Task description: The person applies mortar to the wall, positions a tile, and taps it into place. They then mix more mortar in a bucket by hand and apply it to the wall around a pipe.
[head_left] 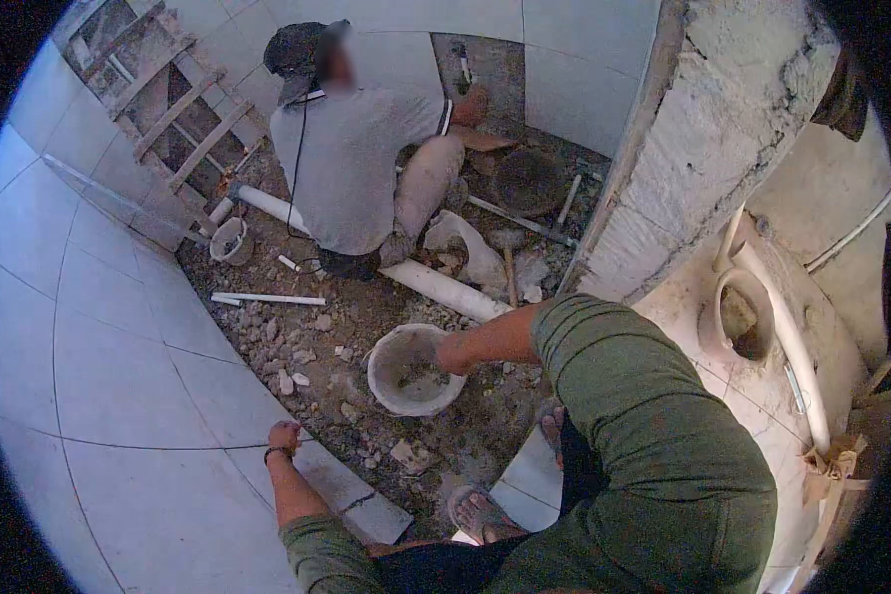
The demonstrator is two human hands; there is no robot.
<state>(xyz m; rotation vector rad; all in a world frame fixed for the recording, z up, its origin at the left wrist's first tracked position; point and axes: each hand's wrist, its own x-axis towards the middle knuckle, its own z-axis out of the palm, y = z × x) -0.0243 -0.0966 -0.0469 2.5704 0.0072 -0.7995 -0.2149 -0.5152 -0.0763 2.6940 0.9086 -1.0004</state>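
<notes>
A white, mud-smeared bucket [378, 381] stands on the rubble floor in front of me, with a little grey material in the bottom. My right hand [452, 353] is closed over its right rim, fingers curled to the inside and partly hidden. Down on the left, my left hand [284, 436] is closed like a fist beside the tiled wall [168, 396], near the wall's lower tile edge. Whether those fingers hold anything small cannot be made out.
Another person [351, 163] crouches ahead, one hand at an untiled wall patch [495, 84]. A thick white pipe [445, 289] crosses the floor near a hammer [510, 267]. A wooden ladder [173, 109] leans at the back left; a small bucket [231, 241] and thin pipes [267, 299] lie left.
</notes>
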